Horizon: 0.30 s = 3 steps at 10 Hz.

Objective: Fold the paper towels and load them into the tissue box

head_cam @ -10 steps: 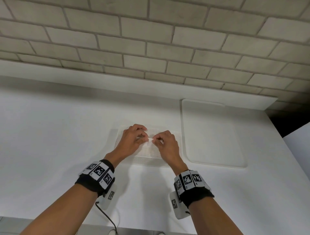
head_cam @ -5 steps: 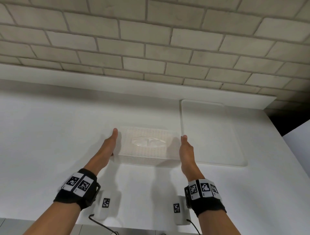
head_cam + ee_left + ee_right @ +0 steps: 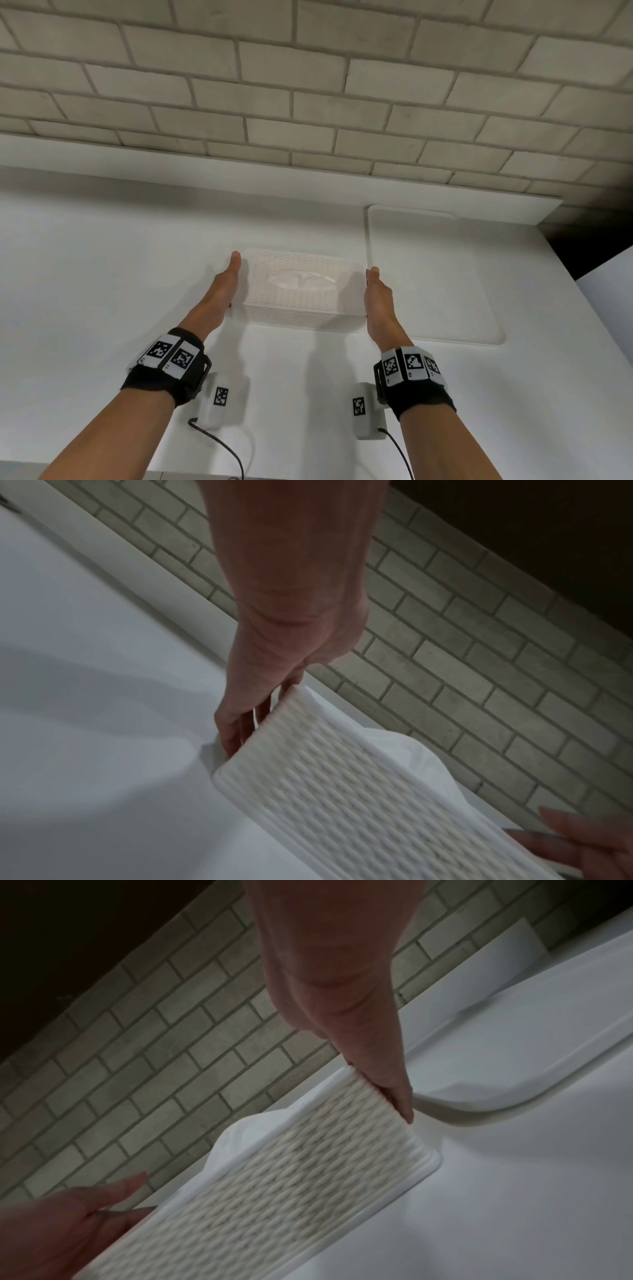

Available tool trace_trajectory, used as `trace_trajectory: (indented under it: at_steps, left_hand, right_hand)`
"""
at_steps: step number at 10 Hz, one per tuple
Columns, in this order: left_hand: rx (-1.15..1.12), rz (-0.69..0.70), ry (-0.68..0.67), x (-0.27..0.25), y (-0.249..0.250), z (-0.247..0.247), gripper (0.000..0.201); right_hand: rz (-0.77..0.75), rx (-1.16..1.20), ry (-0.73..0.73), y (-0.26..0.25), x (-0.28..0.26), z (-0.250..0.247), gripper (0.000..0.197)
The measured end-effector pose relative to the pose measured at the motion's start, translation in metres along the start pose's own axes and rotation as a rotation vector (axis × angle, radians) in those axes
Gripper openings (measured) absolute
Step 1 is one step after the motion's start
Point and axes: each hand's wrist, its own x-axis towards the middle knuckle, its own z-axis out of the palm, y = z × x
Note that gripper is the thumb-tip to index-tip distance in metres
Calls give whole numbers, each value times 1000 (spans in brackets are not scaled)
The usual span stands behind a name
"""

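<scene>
Tissue box (image 3: 303, 291) sits on the white counter (image 3: 102, 274), near its back edge, just left of a white tray (image 3: 435, 274). Woven-pattern white shell, lid on, oval slot on top with a paper towel (image 3: 301, 278) puffing up through it.

Our left hand (image 3: 222, 287) lies flat against the box's left end, fingers straight and together, thumb up. Our right hand (image 3: 376, 298) does the same on the right end. Both are pressed against the end walls, neither curled round anything. The wrist views agree: straight fingers (image 3: 240, 723) run down the end wall to the counter on the left, and likewise on the right (image 3: 394, 1091).

Step in hand, as we judge it: loading looks done or nearly so, and we are squaring or seating the closed box. If more towels remain, none show on the counter.

Next move likely calls for an even squeeze from both ends, then a lift or slide to its place, keeping the box level so the lid does not pop.

Writing: none legible on box or tray. Wrist bands carry black-and-white square codes only; small letters beside them are too small to read.
</scene>
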Motion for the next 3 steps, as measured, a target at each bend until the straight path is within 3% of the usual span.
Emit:
trace_trajectory:
  at_steps: [2,3]
  left_hand:
    - [-1,43,-24,-4,2,0,73]
    - [22,100,31,-12,-5,-11,73]
  right_hand:
    - [-19,-23,-7,3,3,-2,62]
    - [-81,-34,42,16,0,-14,61]
